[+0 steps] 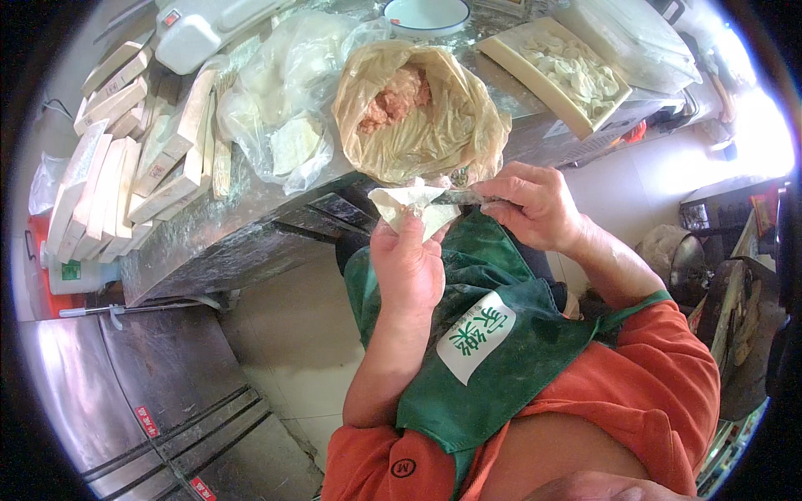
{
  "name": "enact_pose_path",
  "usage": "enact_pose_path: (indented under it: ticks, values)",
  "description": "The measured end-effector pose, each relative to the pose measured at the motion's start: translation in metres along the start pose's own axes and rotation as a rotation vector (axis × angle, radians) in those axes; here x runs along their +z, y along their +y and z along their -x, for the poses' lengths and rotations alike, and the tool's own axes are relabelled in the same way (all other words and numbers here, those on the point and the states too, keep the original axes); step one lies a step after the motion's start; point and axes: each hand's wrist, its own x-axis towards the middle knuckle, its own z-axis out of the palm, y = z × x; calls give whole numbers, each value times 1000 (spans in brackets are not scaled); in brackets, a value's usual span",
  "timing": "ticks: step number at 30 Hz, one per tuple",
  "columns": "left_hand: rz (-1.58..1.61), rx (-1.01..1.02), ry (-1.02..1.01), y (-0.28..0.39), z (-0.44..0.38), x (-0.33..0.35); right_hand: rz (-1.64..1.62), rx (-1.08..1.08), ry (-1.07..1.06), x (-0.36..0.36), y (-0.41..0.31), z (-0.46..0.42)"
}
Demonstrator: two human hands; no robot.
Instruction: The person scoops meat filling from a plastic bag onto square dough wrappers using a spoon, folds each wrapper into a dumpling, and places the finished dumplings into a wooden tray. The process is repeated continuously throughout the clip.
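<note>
My left hand holds a thin dough wrapper, its edges spread out and partly folded around my thumb. In my right hand is a narrow, dark, flat spreading tool, its tip at the wrapper. Just beyond both hands, a yellowish plastic bag lies open with pink ground meat filling inside. To its left, a clear plastic bag covers a pale stack of wrappers. Filled dumplings lie in a shallow wooden tray at the back right.
Wooden trays are stacked at the left of the floury worktable. A white enamel basin stands at the back. Below left is a stainless-steel cabinet. A pan sits at the right.
</note>
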Motion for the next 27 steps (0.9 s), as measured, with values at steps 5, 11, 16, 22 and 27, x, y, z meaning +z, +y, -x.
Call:
enact_pose_path:
  ticks: [5, 11, 16, 22, 27]
  values:
    - [-74, 9, 56, -3, -2, -6, 4, -67, 30, 9, 7, 4]
    - [133, -4, 99, -4, -2, 0, 340, -246, -75, 7, 11, -1]
    - [4, 31, 326, -3, -18, -6, 401, -338, -175, -13, 18, -28]
    - [-51, -14, 395, 23, -28, -24, 580, 57, 198, -71, 89, -122]
    - [-84, -107, 302, 22, -29, 1, 942, 368, -137, -79, 157, -190]
